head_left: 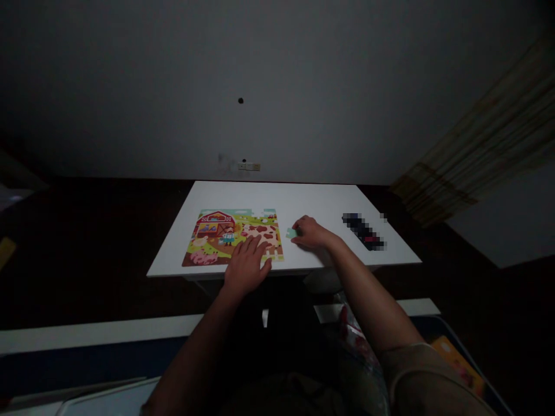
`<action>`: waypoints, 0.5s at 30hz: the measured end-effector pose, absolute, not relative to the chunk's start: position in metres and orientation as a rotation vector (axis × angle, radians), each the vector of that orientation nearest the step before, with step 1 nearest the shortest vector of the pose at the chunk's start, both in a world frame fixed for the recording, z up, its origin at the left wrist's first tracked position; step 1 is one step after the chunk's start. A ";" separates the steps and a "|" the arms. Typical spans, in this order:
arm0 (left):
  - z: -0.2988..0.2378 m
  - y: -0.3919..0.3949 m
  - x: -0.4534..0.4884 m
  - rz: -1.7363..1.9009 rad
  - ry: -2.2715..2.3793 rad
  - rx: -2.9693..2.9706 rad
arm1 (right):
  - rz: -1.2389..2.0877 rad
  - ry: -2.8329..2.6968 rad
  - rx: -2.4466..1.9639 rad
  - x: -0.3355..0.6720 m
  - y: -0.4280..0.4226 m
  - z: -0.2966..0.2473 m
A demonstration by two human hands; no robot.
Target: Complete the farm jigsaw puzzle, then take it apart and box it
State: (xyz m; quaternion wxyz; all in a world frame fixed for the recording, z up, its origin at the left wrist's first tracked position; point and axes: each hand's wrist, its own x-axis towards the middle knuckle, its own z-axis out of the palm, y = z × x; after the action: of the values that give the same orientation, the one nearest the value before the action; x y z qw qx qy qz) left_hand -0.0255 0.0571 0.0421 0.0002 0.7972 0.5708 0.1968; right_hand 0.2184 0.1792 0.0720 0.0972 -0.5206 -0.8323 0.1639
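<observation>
A farm-scene jigsaw puzzle [212,245] with a red barn, a cow and pigs lies on the white table. Its top edge has a gap right of the middle, where the table shows through. My left hand [247,263] rests flat on the puzzle's lower part, fingers stretched out, covering some of the picture. Just right of the puzzle, my right hand [310,232] pinches a pale green puzzle piece [290,233] at or just above the table top. Part of that piece is hidden under the fingers.
On the right of the white table [321,196] lies a dark, blurred-out object [363,231]. A wall with a socket [249,166] stands behind. A curtain [446,179] hangs at the right. Below are a clear plastic bag [358,341] and an orange item [459,364].
</observation>
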 end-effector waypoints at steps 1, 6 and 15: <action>0.043 0.057 -0.025 0.613 1.796 2.508 | 0.527 -2.450 -1.550 0.217 0.178 0.073; 0.045 0.056 -0.024 0.596 1.819 2.514 | 0.732 -2.304 -1.438 0.210 0.183 0.079; 0.046 0.055 -0.025 0.536 1.837 2.517 | 0.790 -1.948 -1.336 0.126 0.241 0.052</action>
State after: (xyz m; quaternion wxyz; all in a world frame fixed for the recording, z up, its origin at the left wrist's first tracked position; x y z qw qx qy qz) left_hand -0.0246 0.0552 0.0460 -0.0103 0.7960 0.5810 0.1693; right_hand 0.1256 0.2409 0.0520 0.3199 -0.5081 -0.7410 0.3007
